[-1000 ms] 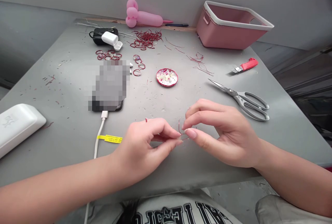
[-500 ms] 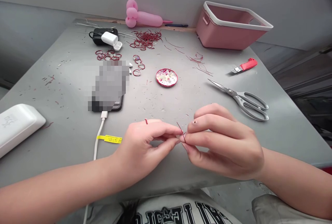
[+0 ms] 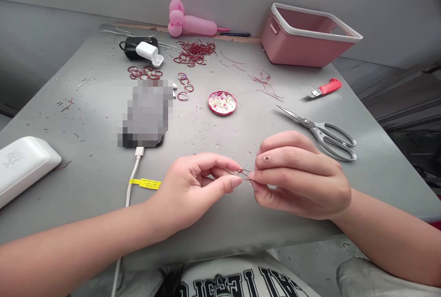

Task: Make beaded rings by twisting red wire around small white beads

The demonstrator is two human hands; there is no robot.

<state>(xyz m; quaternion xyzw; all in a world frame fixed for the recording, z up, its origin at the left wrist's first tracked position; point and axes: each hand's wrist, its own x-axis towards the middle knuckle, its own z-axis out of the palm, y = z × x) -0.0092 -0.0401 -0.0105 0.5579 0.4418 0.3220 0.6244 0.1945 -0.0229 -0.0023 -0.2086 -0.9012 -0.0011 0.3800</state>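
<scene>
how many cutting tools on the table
2: the scissors, just beyond the right hand, and the red-handled knife, in front of the pink bin. The bin's inside is partly hidden.

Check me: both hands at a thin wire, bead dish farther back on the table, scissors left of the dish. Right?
One error: the head view shows the scissors right of the bead dish. Left hand and right hand are at the thin wire, dish farther back, as stated.
</scene>
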